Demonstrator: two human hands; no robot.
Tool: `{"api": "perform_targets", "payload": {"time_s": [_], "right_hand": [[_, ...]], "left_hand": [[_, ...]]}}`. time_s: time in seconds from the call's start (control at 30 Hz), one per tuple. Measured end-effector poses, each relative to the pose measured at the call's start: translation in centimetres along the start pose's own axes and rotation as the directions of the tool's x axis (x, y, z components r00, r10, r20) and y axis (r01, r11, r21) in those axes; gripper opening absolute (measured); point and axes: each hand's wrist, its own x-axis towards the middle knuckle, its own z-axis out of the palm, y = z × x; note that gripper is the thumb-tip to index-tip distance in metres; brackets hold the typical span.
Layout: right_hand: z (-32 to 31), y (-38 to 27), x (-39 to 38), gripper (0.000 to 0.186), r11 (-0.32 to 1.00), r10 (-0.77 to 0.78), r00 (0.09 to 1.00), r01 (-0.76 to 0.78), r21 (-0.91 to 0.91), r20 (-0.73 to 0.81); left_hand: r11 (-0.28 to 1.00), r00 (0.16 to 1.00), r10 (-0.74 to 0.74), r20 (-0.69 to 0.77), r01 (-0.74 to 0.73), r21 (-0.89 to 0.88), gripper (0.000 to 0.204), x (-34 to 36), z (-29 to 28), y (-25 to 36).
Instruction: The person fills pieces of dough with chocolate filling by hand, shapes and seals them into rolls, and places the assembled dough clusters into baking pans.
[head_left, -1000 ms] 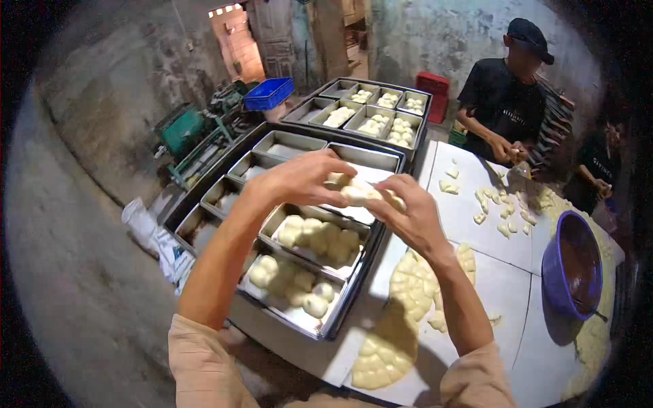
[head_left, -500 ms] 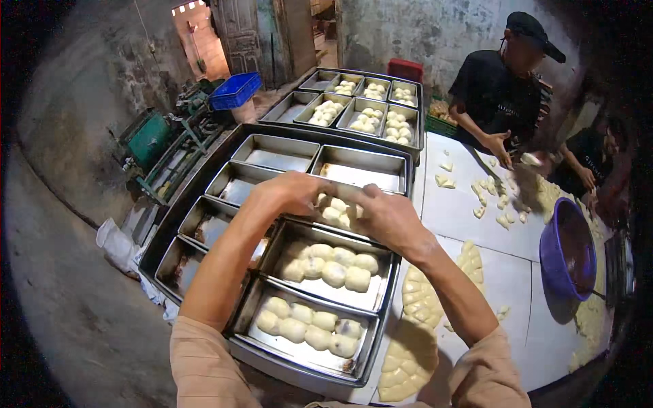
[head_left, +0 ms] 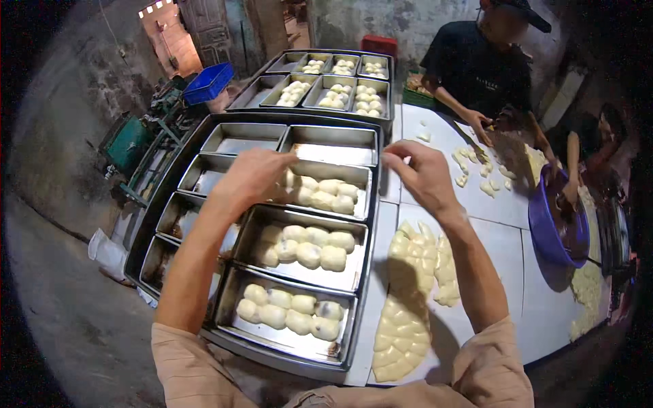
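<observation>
Dough balls [head_left: 326, 194]: Whereas half a second ago they are partly covered, their pale paired rows now lie mostly exposed near the centre of the frame, inside the third loaf tin [head_left: 365, 193] from the bottom.
Right hand [head_left: 423, 171]: It has drawn away to the right of centre, clear of that tin; thumb and fingers stand parted, with nothing visible between them.
Left hand [head_left: 257, 177]: It hangs over the tin's left end, just left of centre; the fingertips are hidden, so I cannot tell their spread or whether they touch dough.
Lower two tins: Rows of filled dough [head_left: 289, 309] sit in both at lower centre, unchanged.
Upper loaf tin [head_left: 330, 154]: Just above centre, it holds no dough.
Scored dough slab [head_left: 403, 326]: It lies at lower right of centre on the white tabletop [head_left: 496, 246].
Placing: With the right hand off, setting these rows looks nearly finished.
</observation>
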Motion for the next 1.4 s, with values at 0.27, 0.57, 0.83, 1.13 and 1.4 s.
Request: {"api": "perform_targets", "payload": {"time_s": [0.27, 0.57, 0.83, 1.13, 1.4], "right_hand": [[-7.3, 6.3, -8.5, 0.027, 0.957, 0.275, 0.952, -0.284, 0.057, 0.131], [-17.1, 14.1, -22.9, 0.036, 0.704, 0.706, 0.707, -0.696, 0.142, -0.032], [-20.8, 19.8, -29.9, 0.029, 0.726, 0.684, 0.727, -0.687, 0.034, 0.062], [-20.2, 25.4, -25.5, 0.033, 0.822, 0.491, 0.804, -0.555, 0.127, 0.336], [-11.1, 27.6, -16.7, 0.032, 0.975, 0.205, 0.900, -0.223, 0.001, 0.385]], "left_hand": [[0.995, 0.978, -0.094, 0.187, 0.100, -0.024, 0.033, 0.2, -1.2, 1.2], [0.984, 0.992, -0.093, 0.081, 0.103, -0.143, 0.035, -0.7, -3.6, 7.3], [0.989, 0.973, 0.038, -0.227, -0.069, -0.132, 0.043, -3.5, -6.1, 21.0], [0.798, 0.995, -0.093, -0.031, 0.056, -0.600, 0.042, -1.1, 2.3, 34.9], [0.567, 0.916, -0.400, 0.034, 0.277, -0.776, 0.048, 8.4, 13.9, 38.8]]}}
